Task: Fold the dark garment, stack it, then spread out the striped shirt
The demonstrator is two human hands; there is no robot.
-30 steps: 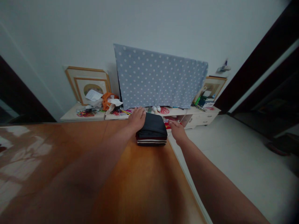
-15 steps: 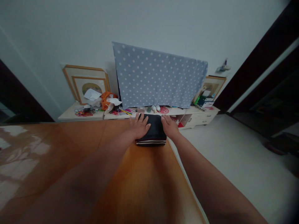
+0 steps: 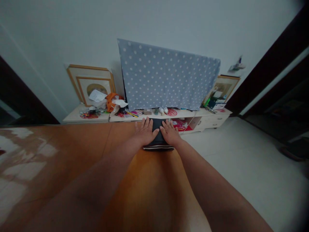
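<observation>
A folded dark garment [image 3: 158, 139] with white stripes along its near edge lies on the wooden table [image 3: 154, 187], close to the far right corner. My left hand [image 3: 145, 132] rests flat on the left part of the cloth, its fingers spread. On the right part lies my right hand [image 3: 170, 132], also flat with fingers apart. The two thumbs point toward each other, and a strip of dark cloth shows between them. Parts of the bundle are hidden under both palms.
Beyond the table stands a low white cabinet [image 3: 210, 121] holding pens, papers and small items. A polka-dot cloth [image 3: 166, 77] covers a wide flat object on it. Framed pictures lean at the left [image 3: 91, 82] and right. Pale floor [image 3: 236, 161] lies to the right.
My right hand has moved from the garment's right edge onto its top and now lies flat with fingers spread. My left hand stays on the left part.
</observation>
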